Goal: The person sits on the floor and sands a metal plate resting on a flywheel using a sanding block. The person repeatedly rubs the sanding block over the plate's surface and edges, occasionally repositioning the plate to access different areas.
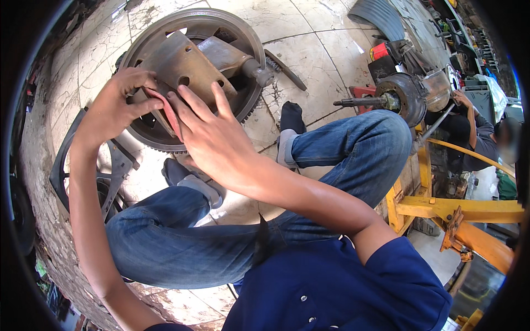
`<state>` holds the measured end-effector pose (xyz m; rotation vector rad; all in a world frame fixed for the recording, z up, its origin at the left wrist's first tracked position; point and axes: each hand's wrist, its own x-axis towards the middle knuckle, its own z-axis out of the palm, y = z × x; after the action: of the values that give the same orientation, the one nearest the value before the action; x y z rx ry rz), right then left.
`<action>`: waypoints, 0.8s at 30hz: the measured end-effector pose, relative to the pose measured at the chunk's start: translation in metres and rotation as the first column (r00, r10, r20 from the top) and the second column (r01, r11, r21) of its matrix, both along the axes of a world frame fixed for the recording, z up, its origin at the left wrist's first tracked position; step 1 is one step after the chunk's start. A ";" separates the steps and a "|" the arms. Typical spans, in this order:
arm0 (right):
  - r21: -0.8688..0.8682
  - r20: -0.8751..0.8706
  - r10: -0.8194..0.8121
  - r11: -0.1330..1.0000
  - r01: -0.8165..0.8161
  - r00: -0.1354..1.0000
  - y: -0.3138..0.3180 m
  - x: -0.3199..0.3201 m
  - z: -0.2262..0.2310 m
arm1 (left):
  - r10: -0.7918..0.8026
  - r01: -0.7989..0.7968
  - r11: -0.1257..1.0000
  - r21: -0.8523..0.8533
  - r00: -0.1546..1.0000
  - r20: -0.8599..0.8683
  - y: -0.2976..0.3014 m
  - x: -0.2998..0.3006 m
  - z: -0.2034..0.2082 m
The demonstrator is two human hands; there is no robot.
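Note:
My left hand [118,105] pinches a folded red strip [165,112] that looks like sandpaper, its thumb pressed against it. The strip lies along the near edge of a flat metal bracket [179,58] with several round holes. With fingers stretched out, my right hand [218,143] reaches over the bracket's near side, its index finger beside the strip; its thumb is mostly hidden. The bracket, joined to a cylindrical metal part [223,58], rests on a large toothed flywheel [251,38] on the floor.
A dark-handled brush [286,70] lies right of the flywheel. Black bracket-like parts [118,171] lie at the left. A hub and shaft assembly [400,95], a yellow metal frame [441,208] and another person's hand [462,99] are at the right. My feet rest on the tiled floor.

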<state>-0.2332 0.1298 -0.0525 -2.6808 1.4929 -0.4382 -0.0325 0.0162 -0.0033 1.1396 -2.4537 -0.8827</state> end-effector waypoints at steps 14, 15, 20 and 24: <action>0.074 -0.173 0.027 0.997 -0.014 0.984 -0.020 -0.051 0.022 | 0.117 -0.104 0.937 -0.333 0.993 0.019 0.010 -0.042 -0.003; 0.057 -0.207 0.024 0.998 -0.012 0.978 -0.026 -0.056 0.021 | 0.129 -0.116 0.933 -0.342 0.991 0.017 0.009 -0.043 -0.004; 0.129 -0.122 0.080 0.990 -0.064 0.989 -0.059 -0.086 0.044 | 0.221 -0.219 0.900 -0.378 0.974 -0.038 -0.009 -0.028 -0.021; 0.226 -0.079 0.035 0.974 -0.016 0.996 -0.066 -0.124 0.068 | 0.353 -0.394 0.855 -0.336 0.919 -0.179 -0.012 -0.010 -0.015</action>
<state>-0.3572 0.0634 0.0154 -2.5647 1.4291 -0.1479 -0.0424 0.0041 -0.0182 1.3176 -2.0795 -0.3406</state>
